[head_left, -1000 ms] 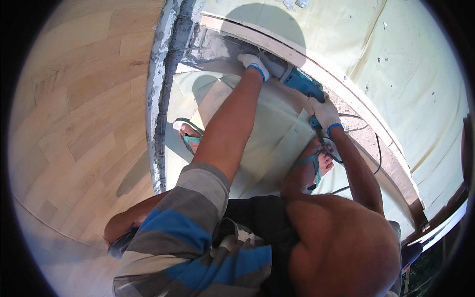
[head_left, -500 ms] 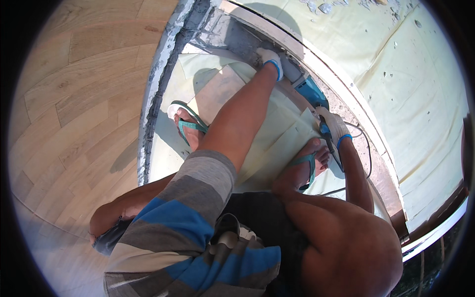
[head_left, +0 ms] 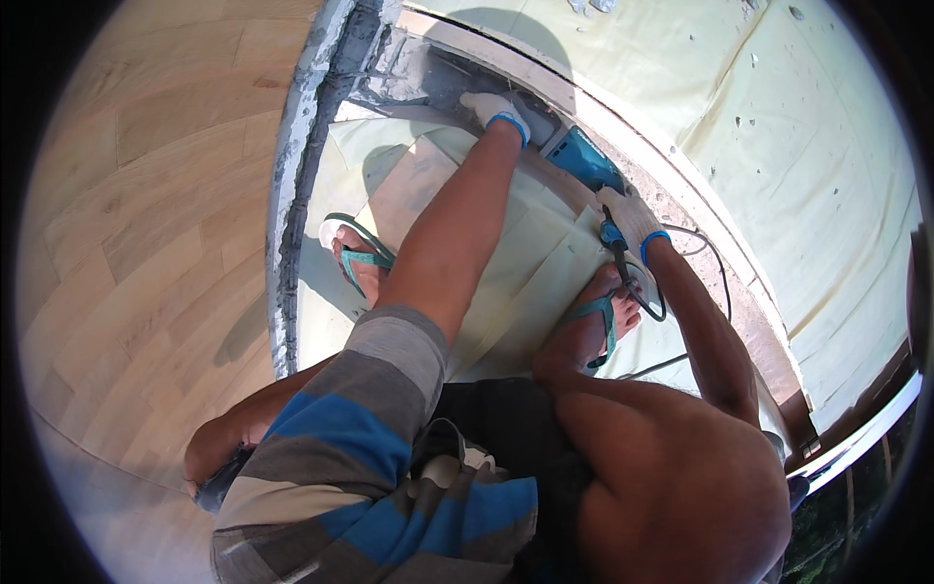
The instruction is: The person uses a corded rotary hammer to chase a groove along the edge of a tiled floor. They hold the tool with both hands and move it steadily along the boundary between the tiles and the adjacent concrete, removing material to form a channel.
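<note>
My left hand (head_left: pixel 494 110), in a white knitted glove with a blue cuff, is closed at the front end of a corded power tool (head_left: pixel 584 159). The tool has a teal body and a grey front housing; its working tip is hidden. My right hand (head_left: pixel 634 224), gloved alike, is wrapped around the tool's rear handle. The tool lies slantwise along a rough grey channel (head_left: pixel 413 78) beside a pale raised edge (head_left: pixel 671 156). From the handle, a black cord (head_left: pixel 726 282) loops near my right foot (head_left: pixel 608 304).
Wood-plank flooring (head_left: pixel 165 195) spreads on the left, ending at a broken concrete edge (head_left: pixel 285 195). Pale sheeting (head_left: pixel 496 273) lies under my sandalled feet, including my left foot (head_left: pixel 362 263). More sheeting (head_left: pixel 788 146) with small rubble covers the right side.
The view has shifted slightly. Both hands and the tool have moved a little forward and left along the channel. The cord now hangs in a loop over my right foot.
</note>
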Motion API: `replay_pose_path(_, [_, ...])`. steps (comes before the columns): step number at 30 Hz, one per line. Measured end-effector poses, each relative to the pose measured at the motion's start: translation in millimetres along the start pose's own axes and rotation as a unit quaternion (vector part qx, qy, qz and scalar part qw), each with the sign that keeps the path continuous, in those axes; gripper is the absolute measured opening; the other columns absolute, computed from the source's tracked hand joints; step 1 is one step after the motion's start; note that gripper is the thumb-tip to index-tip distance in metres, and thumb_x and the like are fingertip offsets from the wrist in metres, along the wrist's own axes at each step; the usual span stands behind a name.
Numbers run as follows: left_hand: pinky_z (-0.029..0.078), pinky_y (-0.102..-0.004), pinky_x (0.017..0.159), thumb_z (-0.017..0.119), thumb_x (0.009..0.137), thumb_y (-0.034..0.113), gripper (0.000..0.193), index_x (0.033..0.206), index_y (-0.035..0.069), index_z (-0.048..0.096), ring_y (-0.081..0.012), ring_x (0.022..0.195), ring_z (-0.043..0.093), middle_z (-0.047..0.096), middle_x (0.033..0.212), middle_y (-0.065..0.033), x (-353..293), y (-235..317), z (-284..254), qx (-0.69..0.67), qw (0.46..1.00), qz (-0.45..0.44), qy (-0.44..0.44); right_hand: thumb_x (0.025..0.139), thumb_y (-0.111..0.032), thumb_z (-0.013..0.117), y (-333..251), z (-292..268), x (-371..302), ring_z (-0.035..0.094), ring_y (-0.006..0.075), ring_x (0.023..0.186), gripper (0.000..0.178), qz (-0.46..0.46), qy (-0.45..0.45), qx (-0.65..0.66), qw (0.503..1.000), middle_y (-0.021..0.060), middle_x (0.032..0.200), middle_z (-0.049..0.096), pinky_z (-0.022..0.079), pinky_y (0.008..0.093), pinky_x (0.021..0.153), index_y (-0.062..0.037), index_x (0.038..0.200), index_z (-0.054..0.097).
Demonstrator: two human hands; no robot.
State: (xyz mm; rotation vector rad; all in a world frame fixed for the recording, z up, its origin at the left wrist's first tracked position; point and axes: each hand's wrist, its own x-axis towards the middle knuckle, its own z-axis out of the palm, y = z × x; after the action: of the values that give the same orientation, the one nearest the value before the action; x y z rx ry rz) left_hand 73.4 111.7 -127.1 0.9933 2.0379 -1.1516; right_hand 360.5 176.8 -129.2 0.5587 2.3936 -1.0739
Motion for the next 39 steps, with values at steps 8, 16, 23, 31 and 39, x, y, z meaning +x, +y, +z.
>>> replay_pose_path(8, [0.039,-0.0577,0.105,0.047,0.102,0.048,0.052,0.14,0.018,0.066,-0.0276,0.131,0.061,0.065,0.143,-0.0044,24,-8,23,-0.013,0.998,-0.059,-0.026,0.095,-0.026,0.057,-30,-11,6,0.058,0.0416,0.112,0.029,0.131,0.038,0.204,0.97,0.0252,0.121,0.06,0.046,0.0468,0.098,-0.0099,0.118,0.065])
replay_pose_path(16, [0.039,-0.0542,0.106,0.049,0.099,0.049,0.059,0.143,0.013,0.063,-0.0316,0.135,0.057,0.061,0.147,-0.0104,14,-6,10,-0.066,0.997,-0.044,-0.02,0.099,-0.03,0.052,6,20,18,0.065,0.0384,0.093,0.023,0.211,0.001,0.151,0.966,0.0222,0.096,0.066,0.049,0.0461,0.086,-0.0163,0.11,0.066])
replay_pose_path(23, [0.036,-0.0549,0.111,0.05,0.098,0.051,0.067,0.151,0.01,0.055,-0.0341,0.142,0.052,0.054,0.155,-0.0132,12,-11,8,-0.064,0.996,-0.055,-0.029,0.097,-0.025,0.052,-25,-8,7,0.066,0.043,0.101,0.02,0.08,-0.007,-0.016,0.997,0.0238,0.101,0.069,0.05,0.0492,0.089,-0.019,0.111,0.065])
replay_pose_path(31, [0.038,-0.0556,0.112,0.052,0.097,0.051,0.066,0.151,0.014,0.055,-0.0311,0.143,0.051,0.054,0.156,-0.01,10,-1,9,-0.047,0.998,-0.019,-0.033,0.093,-0.034,0.06,-4,20,7,0.066,0.046,0.107,0.036,0.229,0.125,0.169,0.951,0.0306,0.111,0.067,0.05,0.0493,0.096,-0.0213,0.126,0.065])
replay_pose_path(39, [0.044,-0.0545,0.108,0.058,0.094,0.05,0.064,0.148,0.016,0.06,-0.0305,0.139,0.055,0.058,0.152,-0.0085,11,-1,30,-0.077,0.993,0.055,-0.074,0.081,-0.054,0.066,1,0,-13,0.065,0.0424,0.114,0.075,0.206,-0.015,0.272,0.94,0.0311,0.124,0.067,0.05,0.0423,0.099,0.0031,0.13,0.064])
